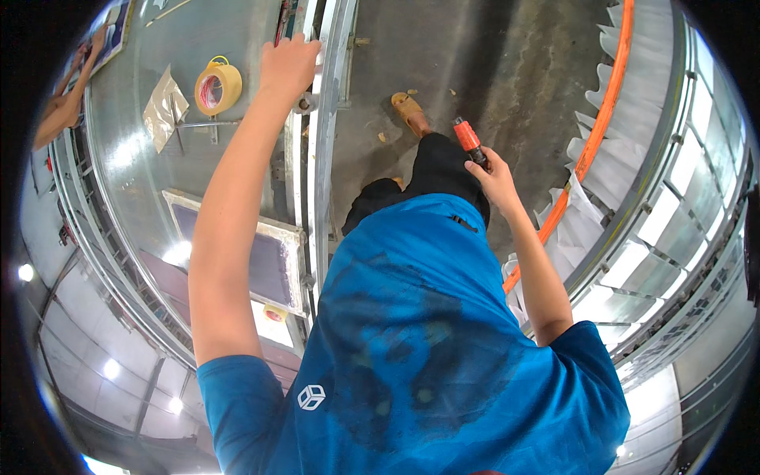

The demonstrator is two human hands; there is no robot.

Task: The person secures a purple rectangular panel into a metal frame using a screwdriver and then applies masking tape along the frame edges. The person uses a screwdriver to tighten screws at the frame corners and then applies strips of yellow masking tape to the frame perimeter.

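My left hand (290, 67) is curled at the long metal rail (323, 103) along the table's edge. Its fingertips are hidden, so whatever they may hold does not show. Low at my right side, my right hand (496, 180) grips a red-and-black cylindrical tool (469, 138) by its black end, with the red end pointing away from me. On the glass-like tabletop (245, 20), left of my left forearm, a roll of yellowish tape (218, 89) lies near a clear plastic sheet (165, 107). A framed printing screen (273, 261) rests closer to me, partly behind my forearm.
Another person's arms (73, 101) reach over the far left side. A second tape roll (275, 313) lies below the screen. Along the right runs an orange bar (598, 131) with white sheeting (621, 166) beside a rack (673, 198). Concrete floor (522, 63) lies between.
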